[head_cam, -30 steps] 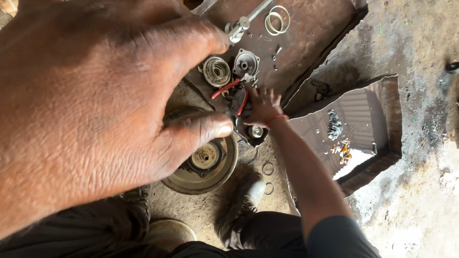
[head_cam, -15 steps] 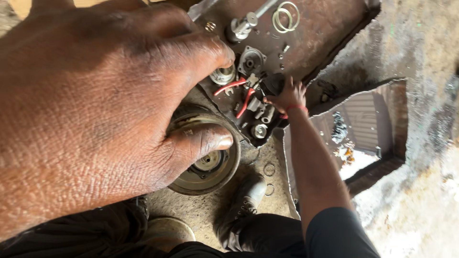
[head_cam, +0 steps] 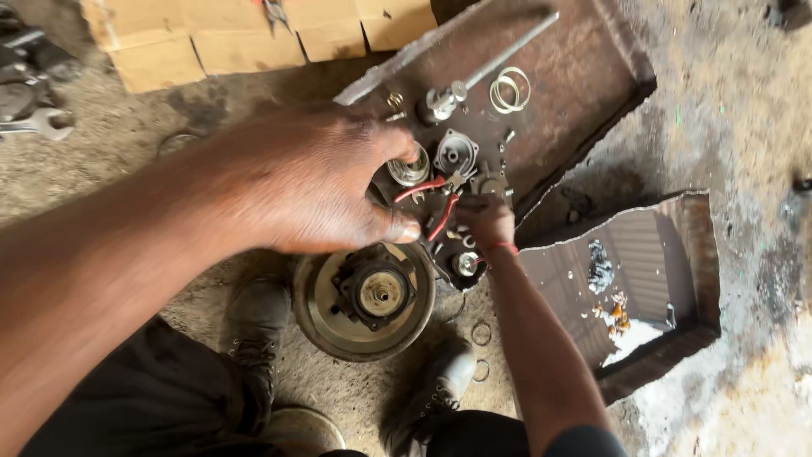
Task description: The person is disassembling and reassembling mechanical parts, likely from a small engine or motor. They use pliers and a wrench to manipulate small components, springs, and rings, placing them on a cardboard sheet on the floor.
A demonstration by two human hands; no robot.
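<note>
My left hand [head_cam: 321,182] reaches forward over a rusty metal sheet [head_cam: 584,76], fingers curved and apart. Its fingertips are next to a silver round part [head_cam: 412,169], and its thumb is just above a round pulley disc [head_cam: 364,296] lying on the ground. Red-handled pliers [head_cam: 436,207] lie between my two hands. My right hand [head_cam: 486,218], with a red band at the wrist, has its fingertips bunched on a small dark metal part [head_cam: 491,184]. The fingers hide whether it is gripped.
On the sheet lie a capped housing [head_cam: 455,152], a long rod with a socket [head_cam: 474,76] and wire rings [head_cam: 510,89]. A rusty box section [head_cam: 668,279] stands at right, cardboard pieces [head_cam: 220,38] at the back and a spanner [head_cam: 34,125] at far left. My shoes [head_cam: 254,322] rest below the disc.
My left hand has dropped away from the camera towards the parts, uncovering the disc and cardboard. My right hand has shifted slightly along the small parts by the pliers.
</note>
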